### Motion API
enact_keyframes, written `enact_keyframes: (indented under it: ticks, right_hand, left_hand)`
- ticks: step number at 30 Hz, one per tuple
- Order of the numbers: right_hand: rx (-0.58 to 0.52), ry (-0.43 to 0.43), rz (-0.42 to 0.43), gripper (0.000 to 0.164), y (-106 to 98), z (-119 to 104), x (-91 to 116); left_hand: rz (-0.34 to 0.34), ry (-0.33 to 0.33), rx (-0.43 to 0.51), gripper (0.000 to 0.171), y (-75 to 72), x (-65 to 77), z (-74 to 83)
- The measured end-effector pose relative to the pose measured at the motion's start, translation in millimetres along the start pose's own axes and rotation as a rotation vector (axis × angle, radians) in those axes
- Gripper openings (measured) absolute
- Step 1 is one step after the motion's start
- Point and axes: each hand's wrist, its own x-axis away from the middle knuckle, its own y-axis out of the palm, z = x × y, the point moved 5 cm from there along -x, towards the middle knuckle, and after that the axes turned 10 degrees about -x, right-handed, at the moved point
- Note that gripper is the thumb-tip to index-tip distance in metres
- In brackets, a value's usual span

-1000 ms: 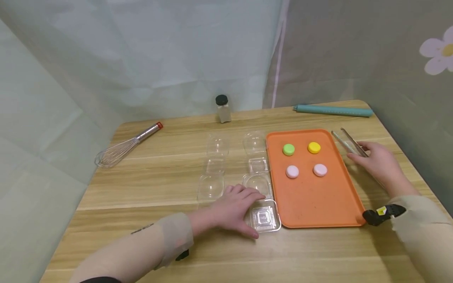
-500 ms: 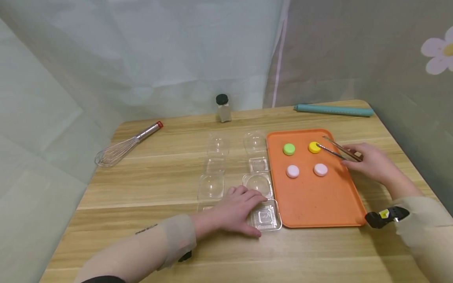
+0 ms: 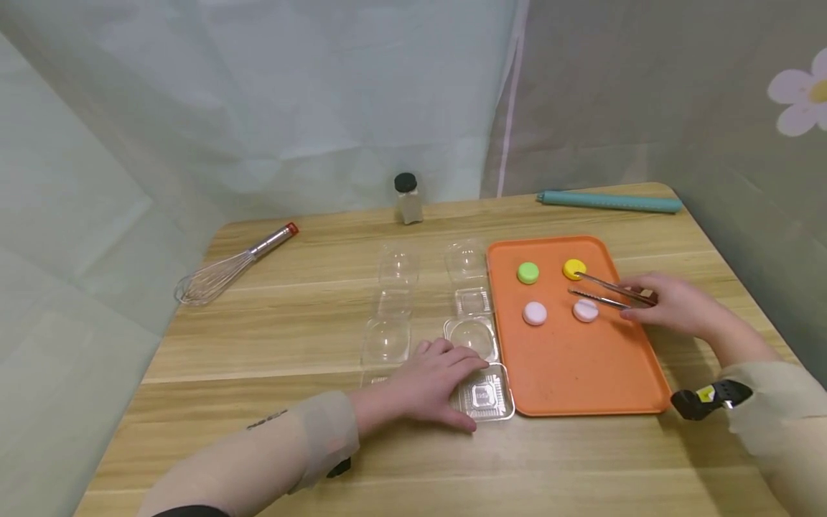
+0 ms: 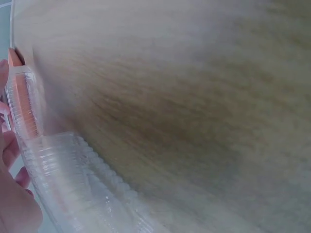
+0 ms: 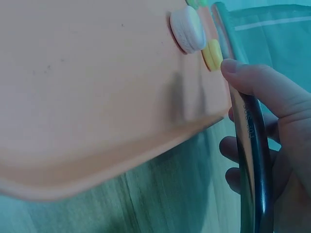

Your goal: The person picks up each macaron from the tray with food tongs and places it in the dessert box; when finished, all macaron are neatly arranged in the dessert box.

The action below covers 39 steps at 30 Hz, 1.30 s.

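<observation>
My right hand [image 3: 672, 305] grips a pair of metal tongs [image 5: 250, 141], thumb on one side and fingers on the other. The tongs' arms are spread over the orange tray [image 3: 581, 373]; one tip overlaps the yellow macaron [image 3: 573, 268] and the other lies above the right pink macaron [image 3: 585, 311]. A second pink macaron [image 3: 534, 314] and a green macaron [image 3: 528, 273] sit to the left on the tray. My left hand [image 3: 433, 388] rests with spread fingers over the near clear plastic containers, its thumb and index finger around the corner of the right one [image 3: 484, 395].
More clear plastic containers with open lids [image 3: 472, 300] stand in two columns left of the tray. A whisk [image 3: 235, 266] lies at the left, a black-capped jar [image 3: 408, 199] at the back, and a teal roll [image 3: 607, 202] at the back right.
My right hand has brought the tongs from the table right of the tray to over the tray, then slightly toward me. The left hand shifted slightly right, then stayed still.
</observation>
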Motion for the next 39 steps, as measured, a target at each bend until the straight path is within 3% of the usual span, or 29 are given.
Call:
enact_keyframes:
  ticks: [8, 22, 31, 39]
  right_hand:
    - [-0.017, 0.012, -0.037, 0.059, 2.2, -3.3, 2.7]
    - [-0.022, 0.002, -0.089, 0.060, 3.4, -0.9, 8.4]
    - [0.041, -0.036, -0.100, 0.054, 5.2, -0.6, 11.9]
    - [0.054, 0.013, -0.109, 0.056, 6.9, 0.1, 12.7]
  left_hand:
    - [-0.028, -0.029, 0.043, 0.088, -0.4, 0.0, -1.2]
    - [-0.020, -0.028, 0.024, 0.089, 0.7, -2.6, -2.2]
    - [-0.023, -0.024, 0.030, 0.090, -1.0, -3.1, -2.3]
    - [-0.028, -0.042, 0.018, 0.088, -1.2, -2.8, -1.9]
